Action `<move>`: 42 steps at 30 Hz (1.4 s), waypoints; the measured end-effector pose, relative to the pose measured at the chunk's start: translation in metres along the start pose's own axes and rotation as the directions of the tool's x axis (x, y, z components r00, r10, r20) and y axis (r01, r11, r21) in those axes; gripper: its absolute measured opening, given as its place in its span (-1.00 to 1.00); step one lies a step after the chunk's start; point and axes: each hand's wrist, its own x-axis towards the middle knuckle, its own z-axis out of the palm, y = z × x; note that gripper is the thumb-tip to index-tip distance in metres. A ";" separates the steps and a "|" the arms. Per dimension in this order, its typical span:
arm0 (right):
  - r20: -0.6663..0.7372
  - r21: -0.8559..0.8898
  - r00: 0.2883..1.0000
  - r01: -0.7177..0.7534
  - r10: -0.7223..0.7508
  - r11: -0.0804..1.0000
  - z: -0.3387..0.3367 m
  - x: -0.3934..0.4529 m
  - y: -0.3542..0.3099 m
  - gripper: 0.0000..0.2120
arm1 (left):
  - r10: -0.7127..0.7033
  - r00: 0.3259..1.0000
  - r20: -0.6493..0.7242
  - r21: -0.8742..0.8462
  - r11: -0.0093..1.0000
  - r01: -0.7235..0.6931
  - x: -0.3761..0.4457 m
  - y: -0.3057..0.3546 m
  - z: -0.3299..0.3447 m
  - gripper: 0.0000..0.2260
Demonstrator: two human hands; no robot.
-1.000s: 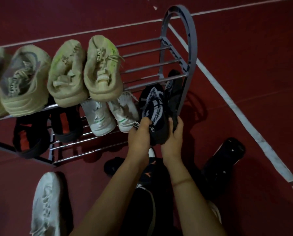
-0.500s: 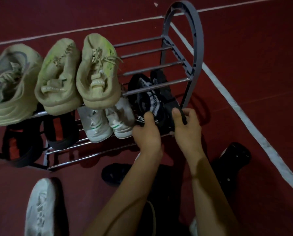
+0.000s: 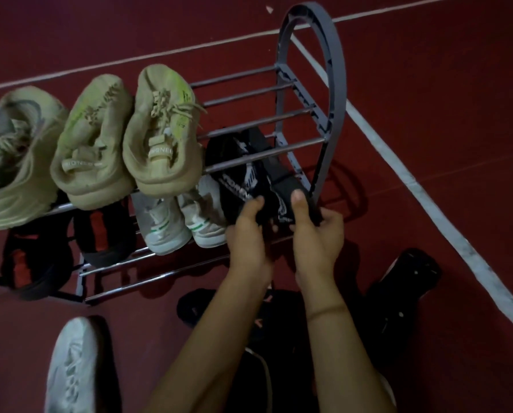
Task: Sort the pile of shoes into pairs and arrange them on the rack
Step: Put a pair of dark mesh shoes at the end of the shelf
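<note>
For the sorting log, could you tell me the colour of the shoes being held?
Black with white markings, on the pair of shoes; head view.

On the black shoe (image 3: 237, 174) I hold, white letters read "FORC", and the rest is hidden. The heel tab of the tan shoe (image 3: 159, 135) on the top shelf shows "RNEL"; its neighbour's (image 3: 91, 138) tab is too blurred to read.

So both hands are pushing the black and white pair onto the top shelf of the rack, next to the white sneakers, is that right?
Not quite. The head view shows the left hand and right hand holding the black and white pair on the lower shelf of the rack, under the top bars. The rest holds: the pair sits right beside the white sneakers.
</note>
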 end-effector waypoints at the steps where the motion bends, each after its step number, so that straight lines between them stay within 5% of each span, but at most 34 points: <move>1: -0.039 -0.013 0.999 0.034 -0.035 0.999 0.001 0.000 -0.002 -0.57 | -0.029 1.000 0.000 0.026 0.999 0.029 0.002 0.006 0.002 -0.47; 4: -0.110 0.000 0.994 0.021 -0.020 1.000 0.005 -0.001 -0.001 -0.53 | -0.098 0.994 -0.057 0.145 0.984 0.106 -0.001 0.007 0.006 -0.55; 8: -0.002 -0.085 0.999 -0.046 0.046 0.995 0.006 0.003 0.004 -0.55 | -0.021 0.997 -0.076 0.266 0.963 0.040 0.003 -0.005 -0.002 -0.33; 11: 0.021 -0.092 1.000 -0.020 0.022 0.996 0.002 0.011 0.005 -0.61 | -0.015 1.000 0.001 0.310 0.951 0.014 0.013 -0.001 -0.002 -0.36; 15: 0.012 -0.076 1.000 -0.023 0.024 0.997 0.000 0.013 0.003 -0.60 | -0.088 0.989 0.117 0.242 0.969 0.057 0.020 0.001 -0.003 -0.52; 18: 0.002 -0.033 1.000 -0.007 0.007 0.999 -0.002 0.010 -0.001 -0.66 | -0.107 0.993 0.041 0.117 0.988 0.101 0.014 -0.012 0.000 -0.64; 23: 0.130 -0.340 0.967 0.252 -0.220 0.906 -0.019 0.014 -0.002 -0.66 | -0.034 0.999 -0.023 -0.021 0.999 0.033 0.005 -0.036 -0.002 -0.60; 27: 0.194 -0.408 0.946 0.318 -0.259 0.856 -0.027 0.020 0.001 -0.69 | 0.000 1.000 -0.026 -0.151 0.988 -0.004 0.000 -0.040 -0.007 -0.80; 32: 0.133 -0.393 0.981 0.180 -0.138 0.902 -0.013 0.034 -0.007 -0.52 | -0.056 0.984 0.167 -0.271 0.957 0.100 0.013 -0.036 -0.005 -0.61; 34: 0.103 -0.358 0.992 0.107 -0.074 0.927 -0.005 0.037 -0.008 -0.45 | -0.082 0.976 0.200 -0.200 0.972 0.122 0.027 -0.027 -0.006 -0.55; 37: 0.131 -0.280 0.991 0.063 -0.027 0.958 -0.001 0.034 0.000 -0.47 | -0.049 0.996 0.069 0.086 0.995 0.043 0.029 -0.021 -0.005 -0.46; 42: 0.116 -0.179 0.983 -0.120 0.142 0.977 -0.015 0.007 0.041 -0.49 | 0.137 0.988 0.068 0.642 0.752 -0.148 0.021 -0.033 -0.043 -0.50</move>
